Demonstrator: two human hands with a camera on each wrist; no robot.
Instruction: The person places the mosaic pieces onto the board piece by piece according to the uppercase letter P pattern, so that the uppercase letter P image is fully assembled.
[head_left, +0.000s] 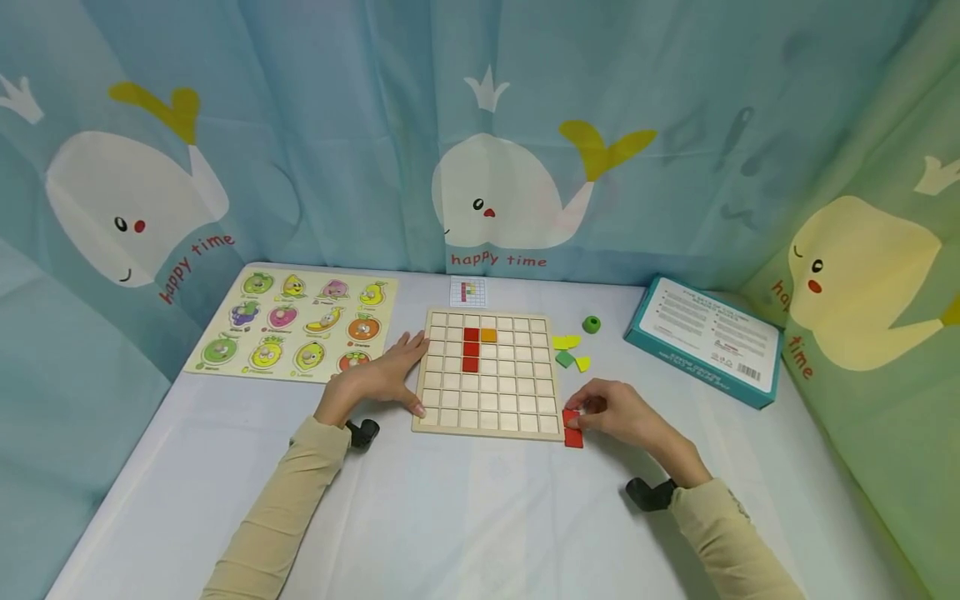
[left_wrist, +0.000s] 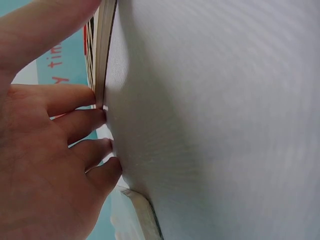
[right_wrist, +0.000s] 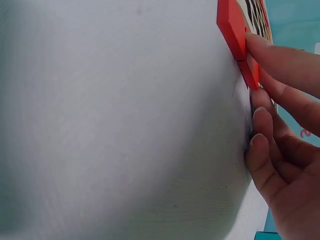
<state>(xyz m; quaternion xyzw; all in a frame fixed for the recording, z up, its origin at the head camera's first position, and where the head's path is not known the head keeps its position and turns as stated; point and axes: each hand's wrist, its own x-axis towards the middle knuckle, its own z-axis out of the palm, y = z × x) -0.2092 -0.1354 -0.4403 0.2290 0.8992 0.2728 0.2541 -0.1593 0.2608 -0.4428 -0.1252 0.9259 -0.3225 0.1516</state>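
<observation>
Left fingers [left_wrist: 75,96] spread, touching gridded board [head_left: 489,402]; right fingers [right_wrist: 292,100] curled, pinching red tile [head_left: 567,416]

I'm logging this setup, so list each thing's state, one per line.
Board: flat, partly filled
Set red tiles: in board
Orange tile: in board
Loose red tiles: beside board
Yellow tiles: loose
Green tile: loose
Bead: loose
Box: looks closed
Card: flat
Puzzle: flat
Curtain: hanging
Left hand: fingers spread, touching board
Right hand: pinching loose red tile

Count records one grid board [head_left: 488,401], three red tiles [head_left: 471,349] and one orange tile [head_left: 489,335] set in it, two loose red tiles [head_left: 573,438], one box [head_left: 705,340], twelve fruit pictures [head_left: 282,317].
</observation>
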